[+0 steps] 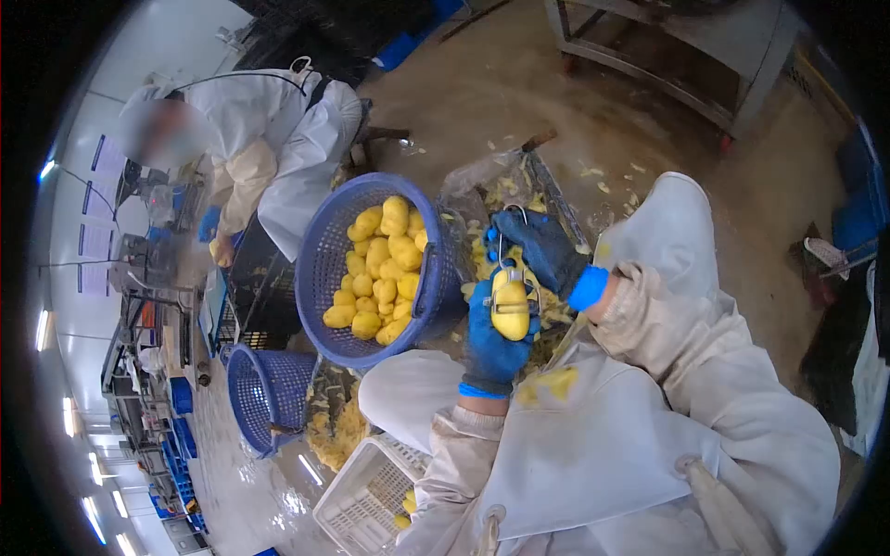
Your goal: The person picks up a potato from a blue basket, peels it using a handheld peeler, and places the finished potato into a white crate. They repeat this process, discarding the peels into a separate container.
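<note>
My left hand (497, 345), in a blue glove, is wrapped round a yellow potato (511, 321), which looks peeled at its near end. In its dark blue glove, my right hand (545, 252) grips a metal peeler (503, 248) just above. The peeler's wire frame reaches down to the potato and its head lies across it. Under both hands is a box (562, 202) holding yellow peelings. To the left, a purple-blue basket (313, 269) holds many yellow potatoes (380, 264).
A second blue basket (243, 394) and a white crate (348, 505) with a few yellow pieces stand at lower left. Peelings (340, 431) are heaped between them. Another person (269, 139) sits at upper left. A metal cart (686, 65) stands at upper right on the wet floor.
</note>
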The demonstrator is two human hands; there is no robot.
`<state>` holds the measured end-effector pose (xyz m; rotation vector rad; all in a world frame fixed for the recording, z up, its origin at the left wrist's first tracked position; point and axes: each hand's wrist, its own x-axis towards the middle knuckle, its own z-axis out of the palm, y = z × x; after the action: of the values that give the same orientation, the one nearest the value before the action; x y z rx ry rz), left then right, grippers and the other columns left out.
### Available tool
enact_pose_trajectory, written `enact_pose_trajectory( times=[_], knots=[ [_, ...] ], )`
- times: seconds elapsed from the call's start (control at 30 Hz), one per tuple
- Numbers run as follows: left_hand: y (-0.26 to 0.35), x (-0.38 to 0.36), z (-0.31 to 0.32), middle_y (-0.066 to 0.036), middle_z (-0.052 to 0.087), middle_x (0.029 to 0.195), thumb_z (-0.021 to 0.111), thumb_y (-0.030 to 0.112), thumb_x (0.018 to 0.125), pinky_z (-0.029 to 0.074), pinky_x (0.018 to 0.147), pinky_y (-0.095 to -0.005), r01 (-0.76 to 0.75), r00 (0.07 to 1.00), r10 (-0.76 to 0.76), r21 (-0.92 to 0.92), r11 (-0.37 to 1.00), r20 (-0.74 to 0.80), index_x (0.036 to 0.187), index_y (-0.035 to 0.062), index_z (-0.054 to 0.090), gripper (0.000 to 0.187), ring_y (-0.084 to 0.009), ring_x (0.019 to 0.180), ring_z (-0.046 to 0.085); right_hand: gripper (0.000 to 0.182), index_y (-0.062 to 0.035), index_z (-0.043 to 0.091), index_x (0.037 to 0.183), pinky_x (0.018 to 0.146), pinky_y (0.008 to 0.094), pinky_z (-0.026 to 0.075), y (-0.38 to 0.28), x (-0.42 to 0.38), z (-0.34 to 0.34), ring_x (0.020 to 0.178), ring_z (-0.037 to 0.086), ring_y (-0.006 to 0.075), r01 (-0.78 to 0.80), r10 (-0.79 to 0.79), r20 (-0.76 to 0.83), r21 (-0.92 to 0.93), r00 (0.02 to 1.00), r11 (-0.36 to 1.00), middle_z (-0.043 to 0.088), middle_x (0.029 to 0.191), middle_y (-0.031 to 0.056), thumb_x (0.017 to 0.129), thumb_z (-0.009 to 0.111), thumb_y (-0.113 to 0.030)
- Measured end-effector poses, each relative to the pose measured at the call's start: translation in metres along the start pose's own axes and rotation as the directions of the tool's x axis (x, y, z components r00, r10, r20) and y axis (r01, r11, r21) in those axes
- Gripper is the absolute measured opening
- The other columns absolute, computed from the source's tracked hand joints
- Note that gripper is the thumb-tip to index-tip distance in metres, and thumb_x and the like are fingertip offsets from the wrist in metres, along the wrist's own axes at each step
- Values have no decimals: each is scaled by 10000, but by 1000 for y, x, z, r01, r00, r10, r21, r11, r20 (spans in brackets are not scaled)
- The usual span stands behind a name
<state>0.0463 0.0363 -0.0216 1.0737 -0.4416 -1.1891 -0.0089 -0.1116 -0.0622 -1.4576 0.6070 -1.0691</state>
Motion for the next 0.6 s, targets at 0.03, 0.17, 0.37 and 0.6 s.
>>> enact_pose_trajectory(
  times=[0.03,0.17,0.37,0.6],
  knots=[
    [3,-2,0,-44,592,916,424,432,907,473,582,-280,4,1000,-4,3,1000,-2,1158,168,531,380,-160,715,562,289,0,570,957,717,275,455,23,7,-5,738,561,135,11,-6,59,-84,998,996,607,822,67,947,439,-257],
    [22,-2,-2,-38,591,896,431,444,903,459,565,-263,294,950,-313,-364,884,6,1162,158,529,398,-148,699,551,288,5,566,947,710,276,457,-10,27,-23,737,565,139,-143,262,-223,439,939,887,606,819,77,945,440,-254],
    [12,6,-10,-57,590,955,473,462,884,446,569,-239,436,899,-300,-588,681,319,1215,65,475,517,-148,775,555,279,-42,578,930,695,296,468,-16,15,-14,713,576,158,-95,124,-170,166,978,982,607,805,73,944,435,-282],
    [14,5,-2,-50,584,917,461,493,881,443,534,-240,369,923,-367,-541,756,117,1189,92,492,507,-143,710,537,318,-9,576,936,688,288,461,-17,5,-2,730,578,154,-187,209,-68,241,975,952,619,818,65,941,445,-298]
  ],
)
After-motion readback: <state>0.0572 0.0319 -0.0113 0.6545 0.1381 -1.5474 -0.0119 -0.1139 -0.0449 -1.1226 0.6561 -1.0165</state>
